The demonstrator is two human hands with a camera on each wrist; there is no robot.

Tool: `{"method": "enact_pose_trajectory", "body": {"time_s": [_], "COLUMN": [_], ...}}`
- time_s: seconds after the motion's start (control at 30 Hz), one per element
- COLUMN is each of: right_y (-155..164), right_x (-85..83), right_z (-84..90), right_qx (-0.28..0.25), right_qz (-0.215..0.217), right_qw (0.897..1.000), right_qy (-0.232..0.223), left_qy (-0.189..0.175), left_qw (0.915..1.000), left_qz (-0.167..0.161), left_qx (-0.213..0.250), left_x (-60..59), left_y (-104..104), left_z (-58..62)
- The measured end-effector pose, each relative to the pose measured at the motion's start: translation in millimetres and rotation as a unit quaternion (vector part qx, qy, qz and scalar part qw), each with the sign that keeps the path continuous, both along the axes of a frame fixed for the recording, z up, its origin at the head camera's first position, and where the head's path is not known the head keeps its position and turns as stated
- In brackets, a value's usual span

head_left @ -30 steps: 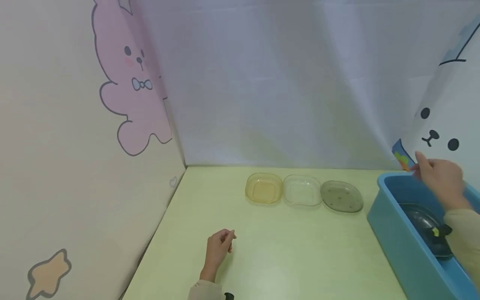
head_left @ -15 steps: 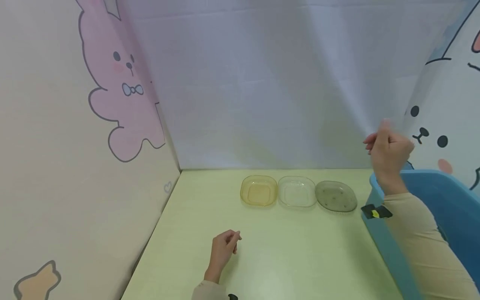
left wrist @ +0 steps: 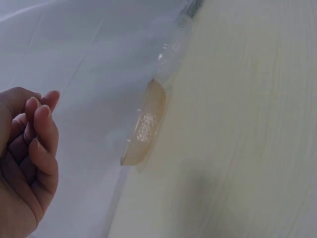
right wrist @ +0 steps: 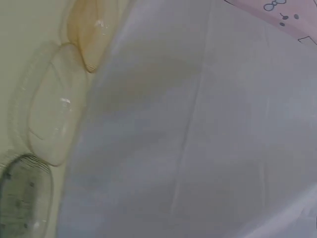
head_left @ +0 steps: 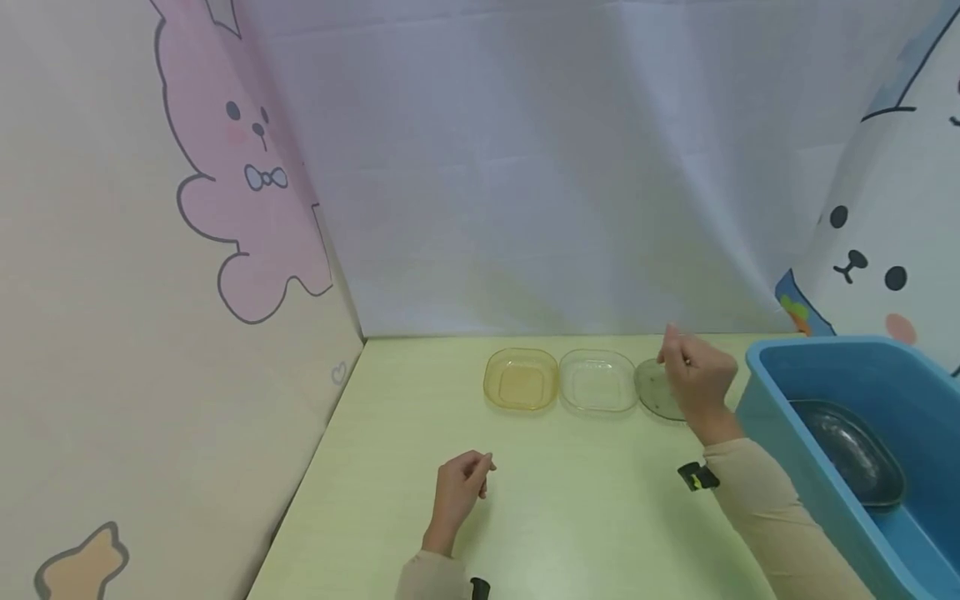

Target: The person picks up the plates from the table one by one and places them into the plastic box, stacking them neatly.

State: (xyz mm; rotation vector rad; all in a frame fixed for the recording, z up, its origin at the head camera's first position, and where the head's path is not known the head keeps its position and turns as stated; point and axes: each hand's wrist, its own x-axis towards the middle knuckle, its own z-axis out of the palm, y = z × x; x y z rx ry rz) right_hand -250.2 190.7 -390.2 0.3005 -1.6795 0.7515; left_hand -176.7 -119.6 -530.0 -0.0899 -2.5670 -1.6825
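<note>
Three shallow dishes stand in a row at the back of the pale green table (head_left: 570, 517): an amber dish (head_left: 521, 379), a clear dish (head_left: 597, 381) and a grey speckled dish (head_left: 651, 390). My right hand (head_left: 693, 379) hovers over the grey dish and hides its right part; its fingers are loosely curled with one raised, and it holds nothing. My left hand (head_left: 461, 483) rests near the table's front with loosely curled fingers, empty, as the left wrist view also shows (left wrist: 27, 153). The right wrist view shows only the dishes, not the hand.
A blue plastic tub (head_left: 780, 450) stands at the right edge with a dark glass dish (head_left: 851, 450) lying inside. Cartoon-printed panels wall the table on the left, back and right.
My right hand left the blue tub, rose past its rim, and has come down to the left over the grey dish. The left hand has barely shifted.
</note>
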Motion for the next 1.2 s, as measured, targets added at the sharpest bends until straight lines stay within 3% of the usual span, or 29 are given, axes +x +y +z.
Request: {"method": "enact_pose_trajectory", "body": {"time_s": [0.3,0.43,0.57,0.8,1.1,1.2], "right_y": [-9,-14,-10,9,14,13], "right_x": [15.4,24.0,31.4,40.4,50.7,53.8], "right_z": [-88.0,-114.8,-134.7,-150.3,-142.9,-141.3], "right_qx": [0.022,0.018,0.008,-0.032,-0.1,-0.11], "right_qz": [0.0,-0.006,-0.02,-0.045,-0.038,-0.037], "right_qw": [0.996,0.991,0.978,0.951,0.918,0.912], "right_qy": [-0.084,-0.132,-0.208,-0.304,-0.381,-0.393], "left_qy": [0.027,0.035,0.038,0.041,0.036,0.03], "left_qw": [0.9993,0.9989,0.9986,0.9981,0.999,0.9995], "left_qz": [-0.027,-0.027,-0.032,-0.04,-0.019,-0.009], "left_qx": [-0.006,-0.015,-0.019,-0.022,-0.019,-0.008], "left_x": [-9.4,-16.5,-23.1,-33.3,-55.8,-63.1], "left_y": [11,14,17,19,23,25], "left_z": [4.6,9.6,15.5,26.7,30.5,34.1]}}
